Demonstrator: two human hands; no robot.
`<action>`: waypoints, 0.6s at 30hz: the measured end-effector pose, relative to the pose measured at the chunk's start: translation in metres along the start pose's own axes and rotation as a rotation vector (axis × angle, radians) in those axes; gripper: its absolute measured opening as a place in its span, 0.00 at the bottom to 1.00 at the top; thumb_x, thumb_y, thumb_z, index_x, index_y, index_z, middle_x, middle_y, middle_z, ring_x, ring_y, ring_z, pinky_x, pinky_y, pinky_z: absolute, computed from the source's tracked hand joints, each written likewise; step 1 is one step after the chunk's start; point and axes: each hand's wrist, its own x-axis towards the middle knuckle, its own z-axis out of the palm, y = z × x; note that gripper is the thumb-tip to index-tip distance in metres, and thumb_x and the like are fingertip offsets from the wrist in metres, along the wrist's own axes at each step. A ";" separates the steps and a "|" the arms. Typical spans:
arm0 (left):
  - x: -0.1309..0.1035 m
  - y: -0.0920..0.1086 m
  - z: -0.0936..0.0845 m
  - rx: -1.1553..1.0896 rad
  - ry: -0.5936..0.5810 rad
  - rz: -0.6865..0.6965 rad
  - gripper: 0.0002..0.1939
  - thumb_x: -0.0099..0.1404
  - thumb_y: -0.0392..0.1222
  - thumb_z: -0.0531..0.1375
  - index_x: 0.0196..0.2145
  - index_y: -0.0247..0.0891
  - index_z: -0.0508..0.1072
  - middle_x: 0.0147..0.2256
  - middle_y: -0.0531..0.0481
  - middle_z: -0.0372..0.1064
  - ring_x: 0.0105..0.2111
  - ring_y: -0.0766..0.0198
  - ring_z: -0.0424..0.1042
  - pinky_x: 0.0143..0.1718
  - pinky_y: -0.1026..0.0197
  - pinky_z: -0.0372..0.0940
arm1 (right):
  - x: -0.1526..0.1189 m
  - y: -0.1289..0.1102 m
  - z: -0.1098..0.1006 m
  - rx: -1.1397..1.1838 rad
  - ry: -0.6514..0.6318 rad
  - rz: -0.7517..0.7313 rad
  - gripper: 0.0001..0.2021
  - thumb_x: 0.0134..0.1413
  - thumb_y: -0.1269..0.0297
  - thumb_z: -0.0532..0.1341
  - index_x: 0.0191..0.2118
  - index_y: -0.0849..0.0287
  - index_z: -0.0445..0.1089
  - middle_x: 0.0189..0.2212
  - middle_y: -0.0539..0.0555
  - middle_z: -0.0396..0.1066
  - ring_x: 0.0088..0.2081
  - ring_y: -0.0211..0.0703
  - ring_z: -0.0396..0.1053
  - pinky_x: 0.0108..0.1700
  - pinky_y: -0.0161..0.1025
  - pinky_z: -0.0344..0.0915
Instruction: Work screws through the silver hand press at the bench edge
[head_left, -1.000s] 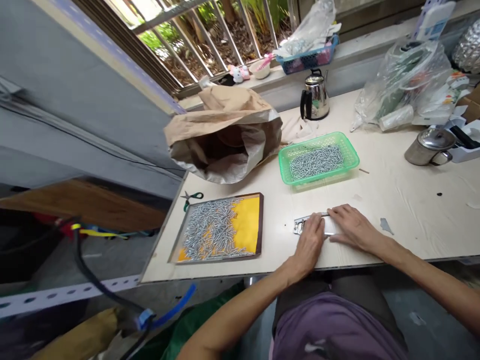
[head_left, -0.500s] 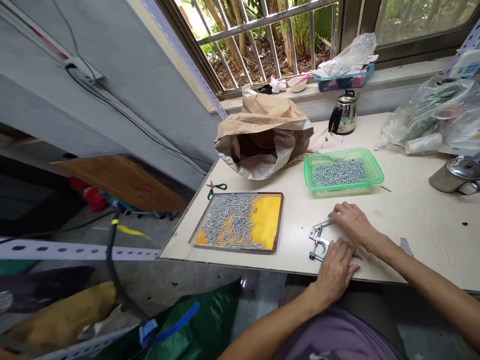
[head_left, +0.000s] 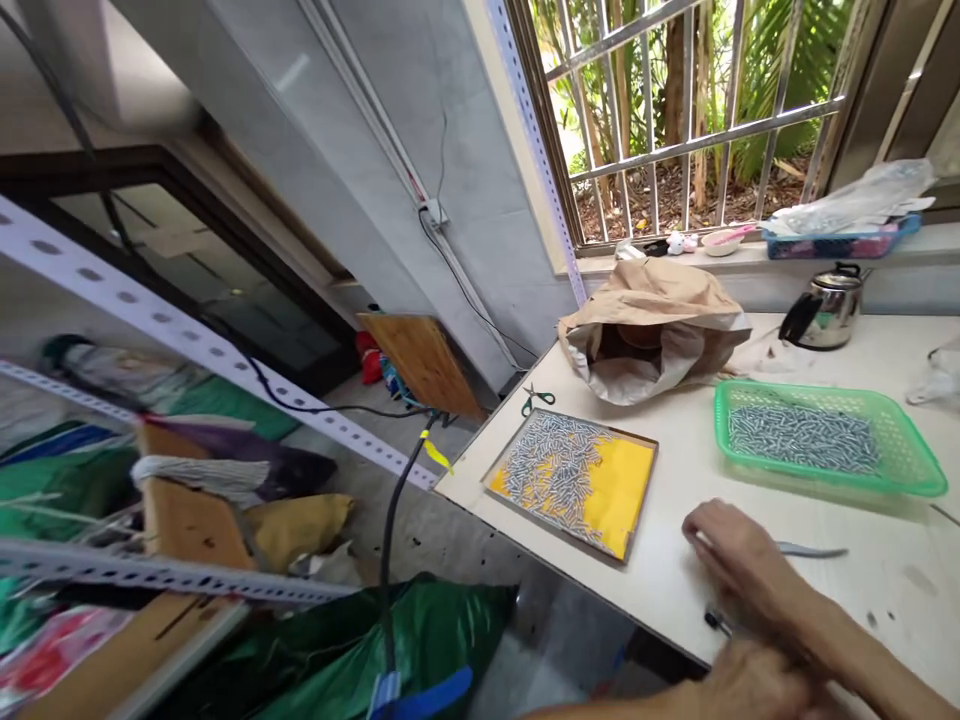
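At the table's front edge, my left hand (head_left: 761, 680) is low in the view and blurred, next to the black end of a metal tool (head_left: 718, 621). Most of that tool is hidden by my hands. My right hand (head_left: 739, 555) reaches over it from the right, its fingers bent and smeared by motion. A grey curved piece (head_left: 814, 551) lies on the table beyond my right wrist. Left of my hands is a shallow tray with a yellow base (head_left: 626, 480), part covered by small metal pins (head_left: 551, 465). More pins lie in a green basket (head_left: 911, 455).
Green-handled scissors (head_left: 538, 400) lie behind the tray. An open brown paper bag (head_left: 660, 300) stands at the back, with a steel kettle (head_left: 825, 310) to its right. A black cable (head_left: 386, 560) hangs left of the table (head_left: 480, 480), above green sacks.
The view has swung left, so the table and hands appear further right and lower. My hands now cover most of the metal tool, which showed more fully before.
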 end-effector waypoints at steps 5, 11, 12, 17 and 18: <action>-0.015 -0.083 -0.072 0.240 0.267 -0.383 0.13 0.68 0.36 0.50 0.32 0.37 0.74 0.31 0.45 0.70 0.33 0.60 0.69 0.36 0.58 0.66 | 0.019 0.063 -0.082 -0.179 0.237 0.255 0.13 0.62 0.58 0.45 0.36 0.54 0.65 0.32 0.59 0.69 0.36 0.52 0.67 0.37 0.48 0.65; -0.028 -0.180 -0.144 0.460 0.060 -0.906 0.08 0.65 0.34 0.55 0.31 0.34 0.74 0.35 0.43 0.69 0.40 0.56 0.65 0.38 0.57 0.62 | -0.032 0.075 -0.084 -0.147 0.207 0.426 0.19 0.60 0.47 0.44 0.41 0.51 0.66 0.34 0.60 0.70 0.32 0.56 0.71 0.27 0.49 0.66; -0.030 -0.187 -0.146 0.456 0.015 -0.904 0.08 0.65 0.34 0.55 0.31 0.34 0.74 0.35 0.43 0.69 0.40 0.56 0.65 0.38 0.57 0.62 | -0.045 0.064 -0.075 -0.042 0.180 0.416 0.17 0.60 0.49 0.46 0.39 0.49 0.67 0.32 0.58 0.71 0.31 0.53 0.71 0.26 0.47 0.68; -0.037 -0.201 -0.142 0.420 -0.093 -0.811 0.11 0.65 0.31 0.52 0.30 0.33 0.73 0.35 0.41 0.69 0.41 0.56 0.65 0.38 0.58 0.60 | -0.102 0.008 -0.032 0.170 0.014 0.422 0.12 0.60 0.54 0.51 0.36 0.49 0.70 0.30 0.54 0.73 0.31 0.46 0.74 0.31 0.40 0.72; -0.038 -0.203 -0.143 0.417 -0.108 -0.797 0.11 0.65 0.31 0.52 0.30 0.33 0.72 0.35 0.41 0.69 0.41 0.56 0.65 0.39 0.58 0.60 | -0.110 0.001 -0.027 0.172 0.000 0.437 0.12 0.60 0.55 0.51 0.37 0.49 0.70 0.30 0.53 0.73 0.30 0.45 0.74 0.31 0.39 0.72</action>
